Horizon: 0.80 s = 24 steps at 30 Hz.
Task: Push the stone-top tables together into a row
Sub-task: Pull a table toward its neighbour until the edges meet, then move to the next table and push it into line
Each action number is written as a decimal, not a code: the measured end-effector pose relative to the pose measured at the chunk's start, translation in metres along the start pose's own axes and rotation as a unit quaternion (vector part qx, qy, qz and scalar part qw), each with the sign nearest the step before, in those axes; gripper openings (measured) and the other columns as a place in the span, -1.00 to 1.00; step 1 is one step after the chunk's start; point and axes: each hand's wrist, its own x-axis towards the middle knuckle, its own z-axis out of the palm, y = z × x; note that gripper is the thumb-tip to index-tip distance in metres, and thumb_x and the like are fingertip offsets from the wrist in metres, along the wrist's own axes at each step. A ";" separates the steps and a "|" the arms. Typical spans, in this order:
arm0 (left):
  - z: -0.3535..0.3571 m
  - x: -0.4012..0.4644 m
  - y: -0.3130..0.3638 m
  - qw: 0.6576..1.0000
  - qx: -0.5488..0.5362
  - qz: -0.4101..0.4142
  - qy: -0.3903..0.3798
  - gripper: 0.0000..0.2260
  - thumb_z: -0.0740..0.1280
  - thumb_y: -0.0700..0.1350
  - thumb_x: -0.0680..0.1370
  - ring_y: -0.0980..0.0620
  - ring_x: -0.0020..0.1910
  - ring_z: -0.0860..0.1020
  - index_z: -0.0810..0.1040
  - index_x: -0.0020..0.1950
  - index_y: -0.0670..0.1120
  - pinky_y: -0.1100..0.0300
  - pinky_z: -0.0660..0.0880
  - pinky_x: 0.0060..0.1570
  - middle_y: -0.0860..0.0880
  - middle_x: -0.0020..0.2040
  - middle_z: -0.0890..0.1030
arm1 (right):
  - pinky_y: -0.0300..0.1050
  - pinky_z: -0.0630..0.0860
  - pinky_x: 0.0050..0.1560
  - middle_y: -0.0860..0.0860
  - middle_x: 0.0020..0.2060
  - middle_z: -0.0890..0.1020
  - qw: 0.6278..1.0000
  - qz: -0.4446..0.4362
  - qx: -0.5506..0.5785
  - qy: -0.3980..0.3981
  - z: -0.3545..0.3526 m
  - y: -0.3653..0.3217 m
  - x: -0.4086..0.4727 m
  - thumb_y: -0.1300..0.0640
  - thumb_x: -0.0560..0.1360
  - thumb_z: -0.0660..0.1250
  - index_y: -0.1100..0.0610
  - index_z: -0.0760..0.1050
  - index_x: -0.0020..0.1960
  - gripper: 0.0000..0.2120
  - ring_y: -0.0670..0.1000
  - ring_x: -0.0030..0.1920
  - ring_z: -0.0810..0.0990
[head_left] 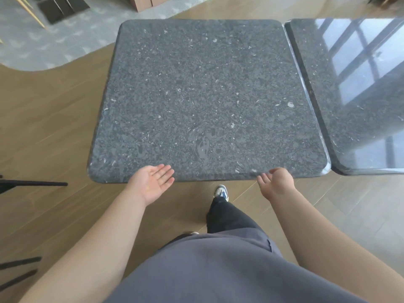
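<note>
A square dark grey stone-top table [207, 99] stands right in front of me. A second stone-top table [358, 88] stands to its right, glossy with window reflections; only a thin seam separates their side edges. My left hand [153, 182] hovers palm up with straight fingers at the near edge of the middle table, left of centre. My right hand [276, 182] hangs at the same edge further right, fingers loosely bent, holding nothing. Whether either hand touches the stone I cannot tell.
Wooden floor [43, 127] surrounds the tables, with a pale grey rug [43, 40] at the back left. Thin black bars, perhaps legs of a stand, [32, 184] poke in from the left edge. My leg and shoe [221, 192] are below the near table edge.
</note>
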 end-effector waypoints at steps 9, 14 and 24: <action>0.010 0.015 0.104 0.994 0.036 0.071 -0.079 -0.83 0.18 -0.17 0.66 -0.10 0.06 0.70 0.56 0.11 -0.13 -0.04 0.58 0.06 -0.11 0.06 0.70 | -0.03 0.48 0.18 0.11 0.26 0.50 0.998 -0.045 0.012 -0.039 0.048 -0.018 0.011 0.33 0.64 0.01 0.21 0.28 0.52 -0.55 0.09 0.19 0.52; 0.057 0.037 0.148 0.977 0.171 0.049 -0.116 -0.82 0.18 -0.19 0.66 -0.09 -0.01 0.71 0.57 0.13 -0.15 -0.03 0.60 0.01 -0.11 0.02 0.71 | -0.07 0.52 0.11 0.09 0.18 0.56 0.996 -0.054 0.067 -0.026 0.092 -0.020 0.017 0.33 0.63 0.05 0.20 0.36 0.45 -0.59 0.03 0.08 0.59; 0.099 0.069 0.216 0.912 0.368 0.102 -0.148 -0.79 0.15 -0.27 0.67 -0.09 -0.01 0.69 0.57 0.15 -0.17 -0.06 0.60 0.08 -0.11 0.00 0.70 | -0.12 0.59 -0.08 0.09 0.05 0.62 0.990 -0.100 0.090 0.036 0.140 0.006 -0.005 0.34 0.60 0.10 0.16 0.50 0.21 -0.71 0.04 0.05 0.65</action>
